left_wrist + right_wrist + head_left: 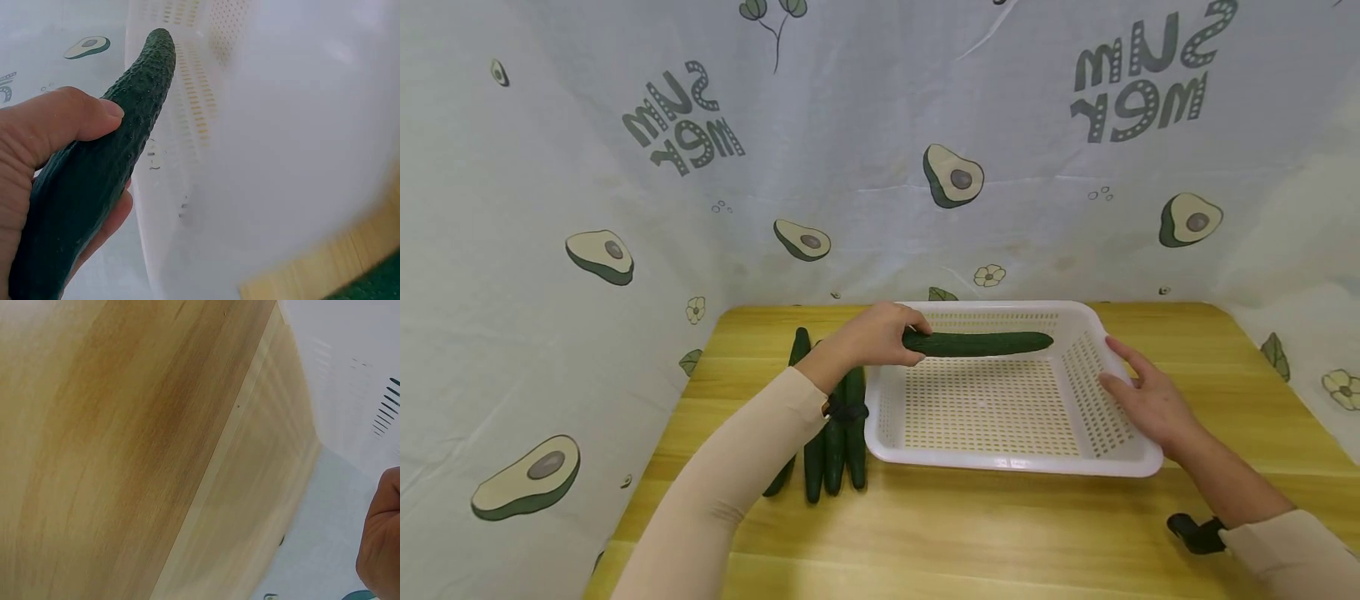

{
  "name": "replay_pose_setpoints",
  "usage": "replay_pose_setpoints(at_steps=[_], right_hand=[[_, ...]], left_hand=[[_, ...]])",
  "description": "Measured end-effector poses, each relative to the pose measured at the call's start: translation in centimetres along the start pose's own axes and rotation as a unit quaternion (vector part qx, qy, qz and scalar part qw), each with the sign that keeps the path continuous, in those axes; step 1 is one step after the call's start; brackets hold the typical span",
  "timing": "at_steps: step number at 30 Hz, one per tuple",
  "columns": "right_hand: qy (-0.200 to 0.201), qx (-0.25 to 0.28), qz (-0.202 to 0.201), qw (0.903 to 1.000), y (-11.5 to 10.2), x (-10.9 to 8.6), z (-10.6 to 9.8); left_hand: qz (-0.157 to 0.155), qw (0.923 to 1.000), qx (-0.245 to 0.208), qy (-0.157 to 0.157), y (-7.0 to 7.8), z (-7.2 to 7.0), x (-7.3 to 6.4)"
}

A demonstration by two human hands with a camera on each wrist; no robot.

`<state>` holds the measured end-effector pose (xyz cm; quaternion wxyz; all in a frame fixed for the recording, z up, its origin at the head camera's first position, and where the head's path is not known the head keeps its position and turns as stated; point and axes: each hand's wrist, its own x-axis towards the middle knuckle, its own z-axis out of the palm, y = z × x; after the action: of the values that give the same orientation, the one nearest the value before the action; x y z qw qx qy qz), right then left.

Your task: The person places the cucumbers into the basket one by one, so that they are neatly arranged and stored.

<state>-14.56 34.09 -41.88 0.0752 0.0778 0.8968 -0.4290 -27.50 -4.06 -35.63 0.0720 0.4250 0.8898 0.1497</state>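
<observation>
My left hand grips a long dark green cucumber by its left end, over the back part of a white plastic basket. In the left wrist view the thumb lies along the bumpy skin of the cucumber, with fingers curled beneath it. My right hand holds the basket's right rim, thumb on the inner side. Only part of the right hand shows in the right wrist view, beside the basket wall. No other cucumber shows inside the basket.
Several more cucumbers lie side by side on the wooden table, left of the basket and partly under my left forearm. A white curtain printed with avocados hangs behind the table and along its sides.
</observation>
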Motion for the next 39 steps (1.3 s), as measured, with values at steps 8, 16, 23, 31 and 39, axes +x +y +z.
replay_pose_setpoints(at_steps=[8,16,23,31,39], right_hand=[[0.002,-0.006,0.005,1.0000,0.0,0.0,0.0],[-0.002,-0.004,0.006,1.0000,-0.3,-0.1,-0.1],[-0.003,-0.003,0.010,0.9999,-0.1,-0.2,-0.2],[-0.003,0.005,0.003,1.0000,0.0,-0.3,-0.2],[0.000,0.012,0.007,0.9999,0.1,-0.1,0.0]], left_hand=[[0.030,0.9987,0.030,-0.028,1.5,-0.4,2.2],[0.003,0.9962,0.078,-0.038,1.2,0.0,3.7],[-0.047,0.9920,0.112,-0.034,0.6,0.9,4.5],[-0.141,0.9834,0.114,0.002,-0.1,1.6,5.1],[-0.159,0.9854,0.061,0.013,-1.2,2.3,4.9]])
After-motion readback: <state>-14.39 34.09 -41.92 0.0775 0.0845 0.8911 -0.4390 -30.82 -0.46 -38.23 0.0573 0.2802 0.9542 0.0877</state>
